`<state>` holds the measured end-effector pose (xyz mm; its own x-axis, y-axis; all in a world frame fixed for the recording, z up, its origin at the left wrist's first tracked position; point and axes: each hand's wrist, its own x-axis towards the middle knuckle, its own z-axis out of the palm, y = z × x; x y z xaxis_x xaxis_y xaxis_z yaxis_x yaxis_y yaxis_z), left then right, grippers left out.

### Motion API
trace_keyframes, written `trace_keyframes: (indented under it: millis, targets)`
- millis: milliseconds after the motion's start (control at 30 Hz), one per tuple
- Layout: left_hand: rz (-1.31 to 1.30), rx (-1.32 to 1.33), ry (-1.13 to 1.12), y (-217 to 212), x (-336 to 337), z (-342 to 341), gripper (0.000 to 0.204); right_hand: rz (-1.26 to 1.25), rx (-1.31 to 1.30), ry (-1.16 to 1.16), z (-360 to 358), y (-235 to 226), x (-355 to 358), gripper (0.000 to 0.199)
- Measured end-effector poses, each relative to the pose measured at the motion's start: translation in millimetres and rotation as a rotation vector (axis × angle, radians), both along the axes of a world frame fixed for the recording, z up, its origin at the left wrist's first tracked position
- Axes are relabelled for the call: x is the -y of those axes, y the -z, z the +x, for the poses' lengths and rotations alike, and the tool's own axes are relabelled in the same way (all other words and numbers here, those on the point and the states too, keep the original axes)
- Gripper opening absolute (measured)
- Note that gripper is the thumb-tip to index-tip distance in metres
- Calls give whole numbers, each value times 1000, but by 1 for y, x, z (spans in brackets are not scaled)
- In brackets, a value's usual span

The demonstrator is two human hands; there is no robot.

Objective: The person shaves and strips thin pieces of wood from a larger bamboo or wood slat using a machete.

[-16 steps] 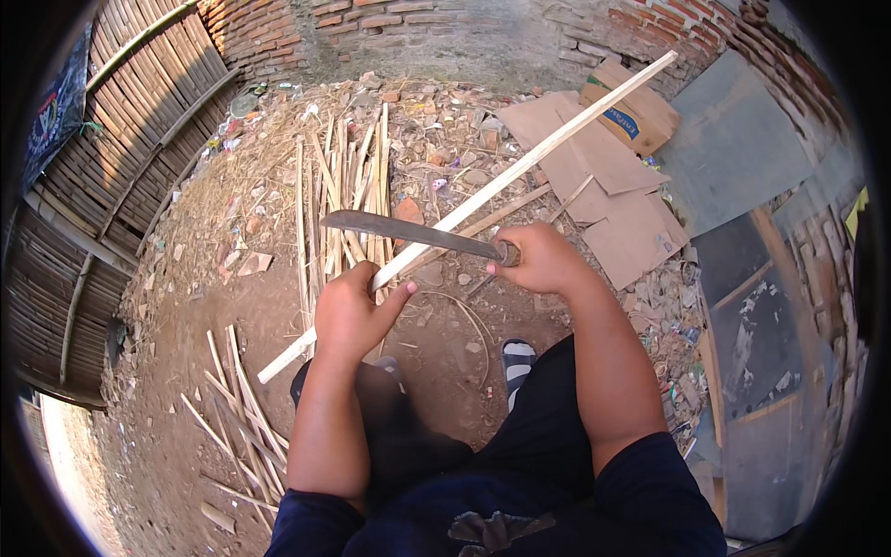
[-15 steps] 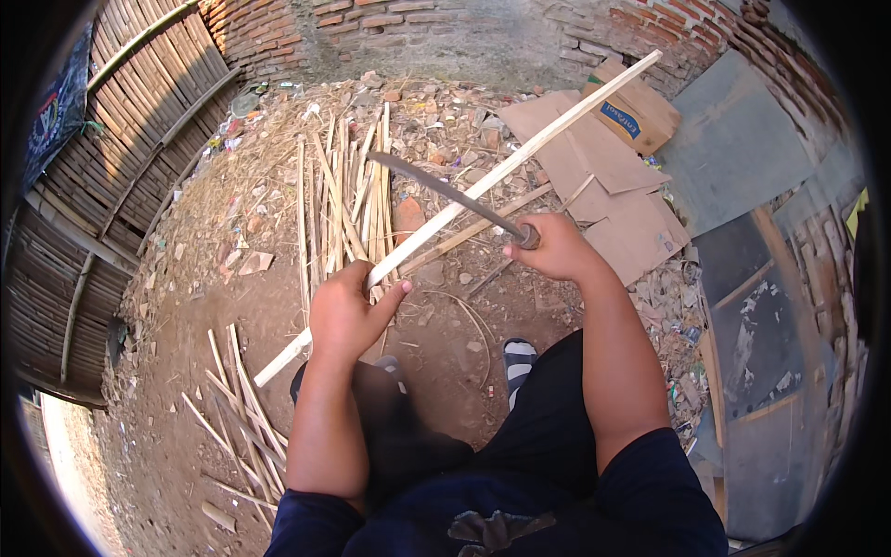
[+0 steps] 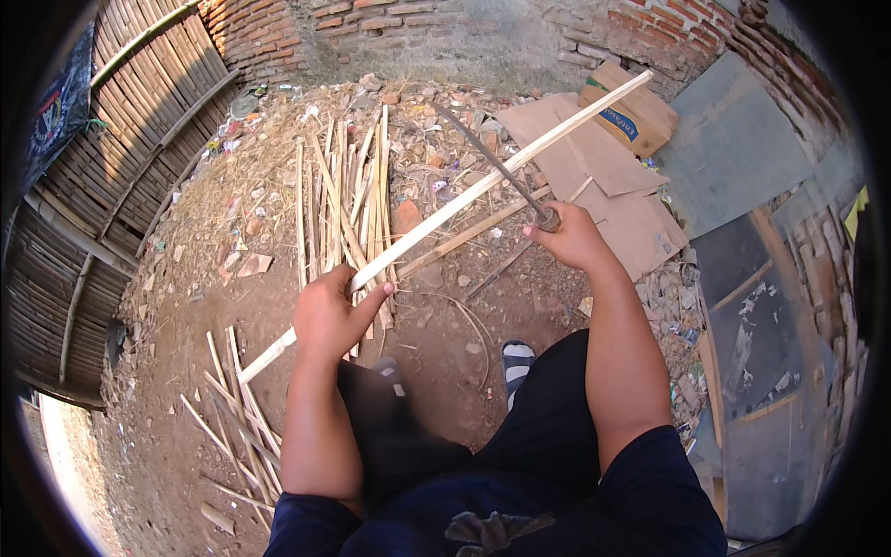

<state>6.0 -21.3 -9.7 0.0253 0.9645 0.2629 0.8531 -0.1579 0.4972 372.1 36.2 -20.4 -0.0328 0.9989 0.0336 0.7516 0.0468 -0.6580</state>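
My left hand [image 3: 331,316] is wrapped round a long pale wooden strip [image 3: 492,176], which slants from the lower left up to the far right. In my right hand [image 3: 568,238] is the handle of a long-bladed machete [image 3: 492,158]. Its dark blade crosses the strip and points up and to the left; whether blade and wood touch I cannot tell. Beyond my left hand lies a pile of thin wooden strips [image 3: 379,186] on the ground. A smaller heap of strips [image 3: 243,408] lies to the left of my left forearm.
Flattened cardboard [image 3: 613,223] and a cardboard box [image 3: 654,111] lie at the far right. Grey sheets [image 3: 733,139] and a dark panel [image 3: 761,325] lean along the right side. A brick wall [image 3: 445,46] stands behind, a bamboo wall [image 3: 148,102] left. Rubble covers much ground.
The machete has moved right along the strip, and its blade is turned more upright. My left hand and the strip have shifted slightly left and down.
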Motion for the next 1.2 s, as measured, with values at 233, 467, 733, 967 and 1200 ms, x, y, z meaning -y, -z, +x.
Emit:
trace_keyframes:
  millis: [233, 467, 733, 967, 1200]
  targets:
    - [-21, -2, 7, 1, 0, 6, 53, 108, 160, -275, -47, -2, 18, 45]
    - [-42, 16, -21, 0, -2, -3, 54, 81, -83, 102, 21, 10, -5, 46]
    - [13, -79, -2, 1, 0, 0, 53, 68, 108, -285, -21, 4, 9, 43]
    - [60, -70, -10, -1, 2, 4, 54, 58, -15, -93, -20, 3, 10, 55]
    - [45, -84, 31, -4, 1, 6, 55, -45, -34, -127, 6, 16, -6, 41]
